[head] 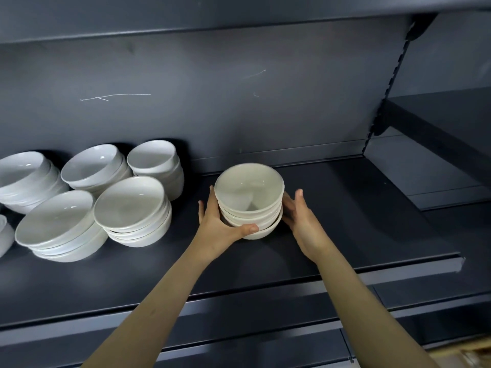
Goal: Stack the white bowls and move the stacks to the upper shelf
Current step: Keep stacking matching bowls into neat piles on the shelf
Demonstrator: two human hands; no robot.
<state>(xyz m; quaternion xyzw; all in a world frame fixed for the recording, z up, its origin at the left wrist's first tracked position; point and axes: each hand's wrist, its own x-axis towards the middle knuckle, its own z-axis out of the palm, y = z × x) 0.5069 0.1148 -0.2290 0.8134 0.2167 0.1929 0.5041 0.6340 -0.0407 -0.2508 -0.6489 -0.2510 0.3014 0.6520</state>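
A stack of white bowls (249,200) sits on the dark shelf (345,221), right of the middle. My left hand (220,227) wraps its left side, thumb across the lowest bowl's front. On the right side of the stack lies my right hand (300,219), fingers flat against the bowls. Whether the stack rests on the shelf or hangs just above it, I cannot tell.
Several other stacks of white bowls stand at the left: a near one (135,211), a wide one (61,227), and behind them one (159,163), one (95,166) and one (26,179). Another shelf's underside (212,19) runs overhead. A slotted upright (385,102) divides off the right bay.
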